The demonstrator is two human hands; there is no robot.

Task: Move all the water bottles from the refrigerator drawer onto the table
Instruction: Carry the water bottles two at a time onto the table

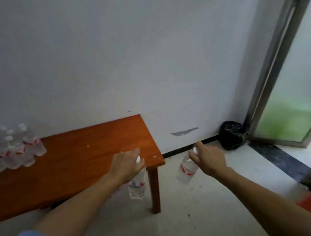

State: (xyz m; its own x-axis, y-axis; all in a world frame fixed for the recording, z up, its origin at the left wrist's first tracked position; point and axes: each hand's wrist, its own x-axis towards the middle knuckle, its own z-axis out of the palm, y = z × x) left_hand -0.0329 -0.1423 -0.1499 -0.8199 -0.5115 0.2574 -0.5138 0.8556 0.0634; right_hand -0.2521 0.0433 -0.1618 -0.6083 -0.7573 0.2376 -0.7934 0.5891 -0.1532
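i see the first bottle (137, 183) hanging under my left hand (126, 166), whose fingers are curled over its white cap and neck. it hangs just off the right end of the tabletop (82, 158), in front of the table leg (154, 188). its long axis is near upright, cap up and base down.

the second bottle (187, 169) hangs from my right hand (208, 159), pinched at the cap, well right of the tabletop's end and over the floor (209, 206). it tilts a little, base swung toward the tabletop.

both are clear with a red and white label; the writing is too blurred to read.

a heap of bottles (9, 149) lies on the tabletop's left part. a black bag (232, 135) sits by the wall (119, 49), far right of the tabletop.
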